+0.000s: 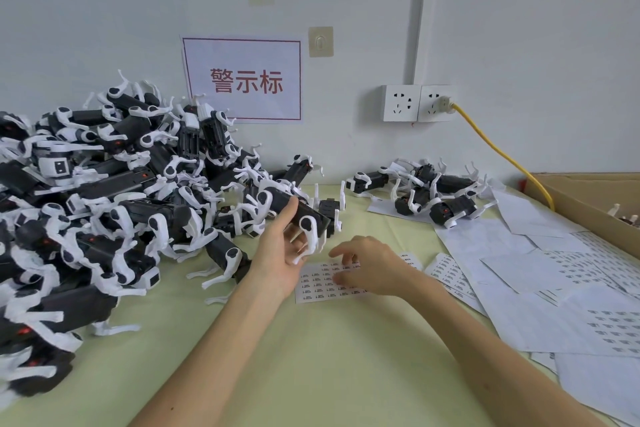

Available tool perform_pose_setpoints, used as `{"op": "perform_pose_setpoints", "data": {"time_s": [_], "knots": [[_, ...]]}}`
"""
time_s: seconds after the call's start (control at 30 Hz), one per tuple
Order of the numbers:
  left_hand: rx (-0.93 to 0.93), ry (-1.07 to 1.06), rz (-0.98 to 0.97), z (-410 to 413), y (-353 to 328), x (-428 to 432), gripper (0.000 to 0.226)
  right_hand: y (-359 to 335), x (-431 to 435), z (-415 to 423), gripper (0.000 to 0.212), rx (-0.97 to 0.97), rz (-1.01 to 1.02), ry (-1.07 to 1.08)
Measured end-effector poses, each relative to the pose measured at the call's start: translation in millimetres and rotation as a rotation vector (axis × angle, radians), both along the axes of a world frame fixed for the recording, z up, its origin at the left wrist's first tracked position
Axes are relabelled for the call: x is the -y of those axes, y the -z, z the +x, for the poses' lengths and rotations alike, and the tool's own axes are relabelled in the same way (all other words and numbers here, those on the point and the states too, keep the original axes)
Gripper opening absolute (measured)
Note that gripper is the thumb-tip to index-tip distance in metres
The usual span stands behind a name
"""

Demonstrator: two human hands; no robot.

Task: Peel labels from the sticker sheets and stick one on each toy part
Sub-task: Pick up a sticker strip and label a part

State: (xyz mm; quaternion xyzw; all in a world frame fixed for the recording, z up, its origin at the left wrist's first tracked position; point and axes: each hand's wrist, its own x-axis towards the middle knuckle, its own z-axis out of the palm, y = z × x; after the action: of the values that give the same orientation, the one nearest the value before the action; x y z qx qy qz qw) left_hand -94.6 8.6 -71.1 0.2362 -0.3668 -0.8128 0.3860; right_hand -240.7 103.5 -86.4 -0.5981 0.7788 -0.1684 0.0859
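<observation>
My left hand (282,253) grips a black toy part with white legs (304,217), held up just above the table. Right below it lies a white sticker sheet (317,282) printed with several small labels. My right hand (363,267) rests on that sheet with its fingertips curled down onto the labels; whether a label is pinched is hidden. A big heap of black-and-white toy parts (104,204) fills the left side. A smaller group of the same parts (426,194) lies at the back right.
More label sheets and peeled backing papers (540,274) are strewn over the right side of the pale green table (311,357). A cardboard box (588,198) stands at the far right. A yellow cable (498,149) runs from the wall socket (419,103) towards it.
</observation>
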Motion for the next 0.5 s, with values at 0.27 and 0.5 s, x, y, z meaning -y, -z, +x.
{"op": "perform_pose_setpoints", "data": {"time_s": [0.27,0.5], "knots": [[0.111,-0.004,-0.145,0.0,-6.8,-11.3,0.047,4.2,1.2,-7.4,0.054,-0.04,0.032,0.024],[0.123,0.002,-0.155,-0.3,-5.4,-10.4,0.062,-1.2,-0.2,-10.1,0.053,0.016,0.04,0.012]]}}
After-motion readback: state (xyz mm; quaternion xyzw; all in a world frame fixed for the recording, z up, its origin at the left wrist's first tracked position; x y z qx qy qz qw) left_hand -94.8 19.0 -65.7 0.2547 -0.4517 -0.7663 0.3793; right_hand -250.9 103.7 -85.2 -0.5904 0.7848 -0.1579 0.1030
